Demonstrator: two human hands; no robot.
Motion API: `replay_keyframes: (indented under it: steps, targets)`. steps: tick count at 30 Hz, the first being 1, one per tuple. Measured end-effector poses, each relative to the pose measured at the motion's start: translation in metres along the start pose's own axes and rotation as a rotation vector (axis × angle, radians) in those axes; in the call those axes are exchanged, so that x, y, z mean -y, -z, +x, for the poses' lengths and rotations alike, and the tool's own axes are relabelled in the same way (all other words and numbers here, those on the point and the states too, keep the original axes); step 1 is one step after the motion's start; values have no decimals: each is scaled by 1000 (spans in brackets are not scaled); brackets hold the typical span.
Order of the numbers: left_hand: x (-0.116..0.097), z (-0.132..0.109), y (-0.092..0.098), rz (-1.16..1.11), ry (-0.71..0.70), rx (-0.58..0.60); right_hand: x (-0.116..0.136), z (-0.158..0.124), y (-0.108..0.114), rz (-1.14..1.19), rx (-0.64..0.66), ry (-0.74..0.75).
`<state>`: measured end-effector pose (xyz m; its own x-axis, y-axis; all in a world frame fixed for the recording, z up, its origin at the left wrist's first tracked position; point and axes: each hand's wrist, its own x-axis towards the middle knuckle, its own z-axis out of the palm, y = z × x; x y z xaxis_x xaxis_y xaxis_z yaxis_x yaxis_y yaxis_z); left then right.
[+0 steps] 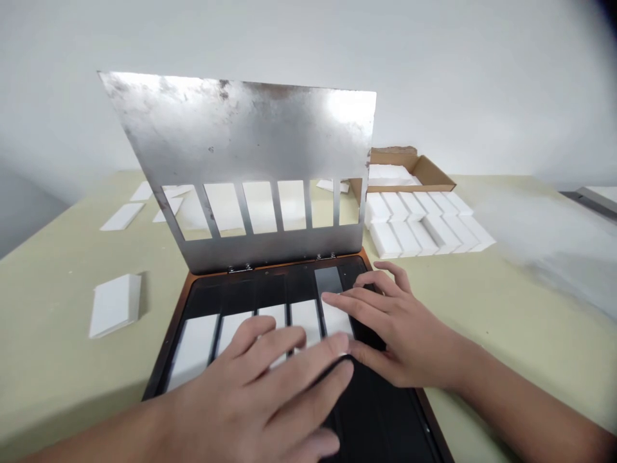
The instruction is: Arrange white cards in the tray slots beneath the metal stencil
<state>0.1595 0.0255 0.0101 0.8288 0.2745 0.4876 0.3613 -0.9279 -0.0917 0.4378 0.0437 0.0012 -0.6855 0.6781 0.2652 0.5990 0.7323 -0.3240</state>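
Observation:
A black tray (373,418) with an orange-brown edge lies before me, and its hinged metal plate (241,141) with several rectangular cutouts is raised. White cards (195,341) lie side by side in the tray, separated by dark strips. Over them reaches my left hand (279,386), fingers spread, a fingertip at the lower end of the rightmost white card (337,321). My right hand (400,328) has its fingers apart, with the index finger on that card's upper end and the thumb near its lower right corner. Above this card, a shiny dark grey rectangle (328,280) shows.
To the left stands a stack of white cards (114,304). Farther back lie loose white pieces (122,217). Rows of white stacks (424,222) stand at the right, before an open cardboard box (434,172) holding more. A pale wall rises behind the yellowish table (482,302).

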Motion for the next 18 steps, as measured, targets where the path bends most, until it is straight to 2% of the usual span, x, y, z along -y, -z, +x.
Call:
replay_keyframes:
  steps: [2, 4, 7, 10, 18]
  targets:
    - [0, 1, 2, -30, -121, 29, 0, 0, 0, -3, -10, -3]
    - [0, 5, 2, -55, -171, 117, 0, 0, -1, -7, -18, -3]
    - [-2, 9, -3, -76, -83, 182, -1, 0, -2, -9, -20, -3]
    - [-3, 10, -6, -79, -17, 175, -2, 0, -3, -10, -23, -4]
    - [-3, 9, -7, -87, 43, 172, -1, 0, -2, 3, -30, -3]
